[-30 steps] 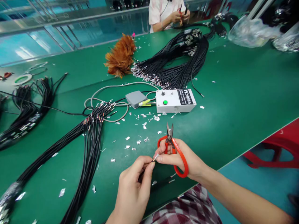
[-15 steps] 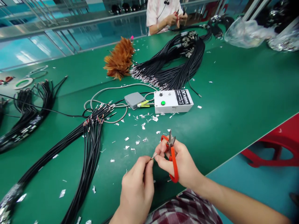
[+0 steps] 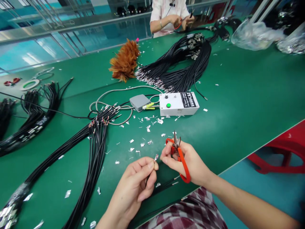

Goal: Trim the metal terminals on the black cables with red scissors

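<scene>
"So, what do the left hand's (image 3: 137, 179) fingers have?"

"The thumb and forefinger pinch a thin black cable (image 3: 147, 180) just below its end, with the silvery tip (image 3: 156, 157) poking up out of the grip."

"And where is that cable?"

"Low over the green table (image 3: 238, 105), in front of the person's checked clothing (image 3: 190, 211); its lower length is mostly hidden by the hand."

"What about the right hand (image 3: 192, 162)?"

"Its fingers are curled around orange-handled scissors (image 3: 183, 162), blades pointing away from the person. The thumb and forefinger come close together just beside the silvery tip, apart from it; whether they pinch anything, one can't tell."

"Anything near the hands?"

"Foil scraps (image 3: 142, 145) lie scattered beyond them, and farther on sits a white box (image 3: 176, 110) with a green button (image 3: 168, 105). To the left, a bundle of black cables (image 3: 96, 156) spreads its stripped ends."

"Anyone else?"

"Across the table, a co-worker's hands (image 3: 175, 21) are at work beyond another cable bundle (image 3: 178, 74)."
</scene>
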The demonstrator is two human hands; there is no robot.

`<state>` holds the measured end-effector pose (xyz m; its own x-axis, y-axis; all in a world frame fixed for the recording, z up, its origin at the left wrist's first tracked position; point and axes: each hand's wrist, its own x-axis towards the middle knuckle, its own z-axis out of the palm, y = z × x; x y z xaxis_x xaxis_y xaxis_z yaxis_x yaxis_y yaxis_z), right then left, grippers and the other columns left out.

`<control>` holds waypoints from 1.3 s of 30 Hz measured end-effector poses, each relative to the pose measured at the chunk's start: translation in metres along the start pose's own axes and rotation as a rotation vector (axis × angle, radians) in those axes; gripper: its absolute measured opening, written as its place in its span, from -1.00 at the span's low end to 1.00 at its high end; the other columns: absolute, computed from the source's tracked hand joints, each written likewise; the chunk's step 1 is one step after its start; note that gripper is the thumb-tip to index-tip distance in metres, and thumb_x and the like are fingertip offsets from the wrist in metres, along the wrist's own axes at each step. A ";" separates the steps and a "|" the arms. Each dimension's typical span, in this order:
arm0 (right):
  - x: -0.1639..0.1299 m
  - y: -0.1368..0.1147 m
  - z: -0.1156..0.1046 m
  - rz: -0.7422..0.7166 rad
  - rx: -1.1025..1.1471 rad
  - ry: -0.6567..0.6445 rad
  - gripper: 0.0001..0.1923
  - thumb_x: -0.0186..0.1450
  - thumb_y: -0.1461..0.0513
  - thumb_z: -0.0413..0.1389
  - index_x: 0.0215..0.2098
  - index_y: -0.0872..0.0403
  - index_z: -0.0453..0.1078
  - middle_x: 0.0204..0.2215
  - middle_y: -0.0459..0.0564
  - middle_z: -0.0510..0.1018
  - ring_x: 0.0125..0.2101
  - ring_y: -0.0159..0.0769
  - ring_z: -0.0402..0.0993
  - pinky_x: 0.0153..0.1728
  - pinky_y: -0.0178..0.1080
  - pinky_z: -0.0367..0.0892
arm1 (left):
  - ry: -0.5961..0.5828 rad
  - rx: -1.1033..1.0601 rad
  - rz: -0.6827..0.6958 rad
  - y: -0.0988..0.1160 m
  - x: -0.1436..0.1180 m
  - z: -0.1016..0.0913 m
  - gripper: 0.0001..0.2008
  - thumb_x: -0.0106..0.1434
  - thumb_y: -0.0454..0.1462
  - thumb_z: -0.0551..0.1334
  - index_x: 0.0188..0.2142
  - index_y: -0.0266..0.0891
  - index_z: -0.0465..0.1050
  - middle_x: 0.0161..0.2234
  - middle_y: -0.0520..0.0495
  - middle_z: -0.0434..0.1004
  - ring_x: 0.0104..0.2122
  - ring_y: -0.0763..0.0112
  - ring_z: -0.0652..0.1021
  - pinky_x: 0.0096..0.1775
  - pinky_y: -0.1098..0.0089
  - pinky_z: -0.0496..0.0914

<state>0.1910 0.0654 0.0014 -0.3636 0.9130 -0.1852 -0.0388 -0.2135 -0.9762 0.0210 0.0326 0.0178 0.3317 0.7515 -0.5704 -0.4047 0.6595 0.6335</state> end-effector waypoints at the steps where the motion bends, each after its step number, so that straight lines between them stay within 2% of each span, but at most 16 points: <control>1: 0.001 -0.002 -0.002 0.001 -0.009 -0.004 -0.87 0.16 0.28 0.17 -0.39 0.05 0.26 -0.39 -0.10 0.47 -0.41 -0.38 0.34 -0.33 -0.28 0.26 | 0.009 0.018 0.005 -0.001 0.000 0.001 -0.82 0.28 -0.28 0.14 -0.43 -0.29 0.42 -0.74 0.16 0.25 -0.81 0.75 0.01 -0.73 0.60 -0.18; 5: 0.005 -0.017 -0.012 -0.027 -0.106 -0.087 -0.87 0.18 0.26 0.16 -0.40 0.05 0.26 -0.26 -0.05 0.53 -0.43 -0.41 0.34 -0.37 -0.30 0.26 | 0.066 0.164 0.027 -0.004 -0.002 0.006 -0.81 0.27 -0.22 0.17 -0.42 -0.29 0.41 -0.75 0.17 0.23 -0.78 0.72 -0.02 -0.73 0.59 -0.20; 9: 0.008 -0.037 -0.017 -0.098 -0.403 -0.240 -0.89 0.14 0.33 0.13 -0.42 0.05 0.27 -0.43 -0.13 0.49 -0.45 -0.40 0.32 -0.41 -0.32 0.21 | 0.102 0.296 0.015 -0.007 -0.004 0.010 -0.77 0.24 -0.14 0.18 -0.42 -0.26 0.39 -0.74 0.22 0.13 -0.75 0.68 -0.08 -0.70 0.56 -0.21; 11: 0.010 -0.045 -0.018 -0.101 -0.545 -0.289 -0.90 0.13 0.33 0.11 -0.47 0.05 0.25 -0.53 -0.17 0.42 -0.50 -0.42 0.25 -0.49 -0.34 0.14 | 0.108 0.417 0.047 -0.009 -0.004 0.011 -0.76 0.24 -0.13 0.17 -0.44 -0.26 0.38 -0.72 0.21 0.11 -0.72 0.63 -0.02 -0.67 0.54 -0.12; 13: 0.015 -0.050 -0.018 -0.023 -0.621 -0.343 -0.88 0.10 0.32 0.10 -0.53 0.05 0.22 -0.59 -0.19 0.37 -0.54 -0.43 0.19 -0.55 -0.35 0.06 | 0.111 0.632 0.155 -0.011 -0.004 0.012 -0.75 0.26 -0.16 0.14 -0.48 -0.25 0.38 -0.66 0.15 0.16 -0.66 0.56 0.12 -0.60 0.51 0.02; 15: 0.021 -0.049 -0.019 0.116 -0.600 -0.407 -0.86 0.04 0.34 0.11 -0.57 0.06 0.20 -0.64 -0.22 0.33 -0.58 -0.45 0.16 -0.59 -0.36 0.01 | 0.108 0.904 0.295 -0.014 -0.006 0.013 -0.74 0.29 -0.20 0.11 -0.50 -0.23 0.38 -0.60 0.09 0.23 -0.58 0.48 0.22 -0.51 0.45 0.10; 18: 0.032 -0.036 -0.022 0.336 -0.336 -0.492 -0.82 -0.06 0.37 0.16 -0.57 0.06 0.22 -0.67 -0.25 0.29 -0.61 -0.47 0.15 -0.59 -0.37 0.02 | 0.073 1.127 0.418 -0.015 -0.008 0.014 -0.76 0.33 -0.25 0.06 -0.43 -0.21 0.41 -0.52 0.04 0.33 -0.51 0.43 0.30 -0.42 0.41 0.15; 19: 0.034 -0.030 -0.024 0.390 -0.225 -0.505 -0.80 -0.08 0.36 0.18 -0.57 0.06 0.22 -0.68 -0.25 0.29 -0.61 -0.46 0.17 -0.58 -0.37 0.04 | 0.069 1.096 0.417 -0.016 -0.009 0.013 -0.77 0.33 -0.25 0.06 -0.41 -0.20 0.42 -0.50 0.03 0.34 -0.50 0.43 0.30 -0.41 0.41 0.15; 21: 0.034 -0.021 -0.026 0.425 -0.108 -0.510 -0.80 -0.05 0.28 0.20 -0.56 0.06 0.22 -0.67 -0.24 0.32 -0.60 -0.45 0.21 -0.57 -0.37 0.08 | 0.076 0.889 0.331 -0.015 -0.009 0.012 -0.77 0.33 -0.20 0.08 -0.39 -0.21 0.42 -0.54 0.06 0.28 -0.53 0.46 0.25 -0.46 0.44 0.13; 23: 0.028 -0.016 -0.027 0.374 -0.074 -0.470 -0.79 0.03 0.19 0.20 -0.53 0.06 0.23 -0.60 -0.19 0.37 -0.55 -0.43 0.25 -0.51 -0.36 0.15 | 0.102 0.619 0.209 -0.013 -0.010 0.010 -0.77 0.30 -0.15 0.12 -0.39 -0.22 0.40 -0.62 0.12 0.16 -0.60 0.51 0.13 -0.57 0.48 0.02; 25: 0.017 -0.015 -0.028 0.273 -0.109 -0.376 -0.78 0.11 0.13 0.20 -0.47 0.06 0.26 -0.54 -0.17 0.38 -0.51 -0.43 0.25 -0.45 -0.35 0.18 | 0.118 0.413 0.153 -0.010 -0.011 0.008 -0.79 0.28 -0.15 0.15 -0.37 -0.24 0.39 -0.66 0.17 0.09 -0.64 0.55 0.03 -0.62 0.49 -0.10; 27: 0.005 -0.014 -0.030 0.200 -0.272 -0.268 -0.73 0.14 0.09 0.21 -0.47 0.05 0.24 -0.56 -0.20 0.29 -0.55 -0.44 0.14 -0.50 -0.35 0.12 | 0.139 0.308 0.173 -0.007 -0.011 0.008 -0.83 0.27 -0.19 0.18 -0.36 -0.26 0.39 -0.66 0.17 0.12 -0.65 0.59 0.00 -0.62 0.50 -0.15; 29: -0.006 -0.013 -0.032 0.181 -0.498 -0.213 -0.66 0.12 0.04 0.23 -0.53 0.04 0.20 -0.61 -0.23 0.17 -0.59 -0.45 0.01 -0.59 -0.35 0.00 | 0.159 0.251 0.194 -0.004 -0.012 0.008 -0.84 0.27 -0.21 0.19 -0.37 -0.26 0.39 -0.66 0.18 0.12 -0.66 0.62 -0.01 -0.63 0.52 -0.16; 32: -0.016 -0.010 -0.031 0.139 -0.733 -0.208 -0.55 0.07 -0.03 0.26 -0.62 0.05 0.16 -0.67 -0.23 0.14 -0.61 -0.45 -0.07 -0.63 -0.34 -0.11 | 0.197 0.228 0.208 -0.003 -0.012 0.011 -0.84 0.26 -0.21 0.20 -0.38 -0.27 0.39 -0.67 0.17 0.13 -0.66 0.62 0.01 -0.62 0.53 -0.14; 35: -0.016 -0.012 -0.025 0.117 -0.789 -0.219 -0.50 0.05 -0.08 0.25 -0.66 0.05 0.13 -0.69 -0.22 0.10 -0.61 -0.44 -0.11 -0.64 -0.34 -0.14 | 0.224 0.269 0.226 -0.004 -0.012 0.015 -0.83 0.25 -0.20 0.22 -0.37 -0.28 0.40 -0.66 0.16 0.15 -0.65 0.62 0.05 -0.62 0.53 -0.11; 39: -0.009 -0.018 -0.020 0.217 -0.719 -0.320 -0.46 0.07 -0.12 0.20 -0.67 0.06 0.08 -0.66 -0.21 0.03 -0.60 -0.44 -0.12 -0.66 -0.35 -0.16 | 0.245 0.342 0.238 -0.006 -0.011 0.016 -0.79 0.22 -0.15 0.23 -0.38 -0.27 0.40 -0.66 0.15 0.18 -0.64 0.61 0.11 -0.62 0.55 -0.04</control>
<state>0.2135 0.0678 0.0183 -0.5466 0.7102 -0.4436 0.6301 0.0000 -0.7765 0.0335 0.0209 0.0285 0.0364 0.8826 -0.4688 -0.1276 0.4694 0.8737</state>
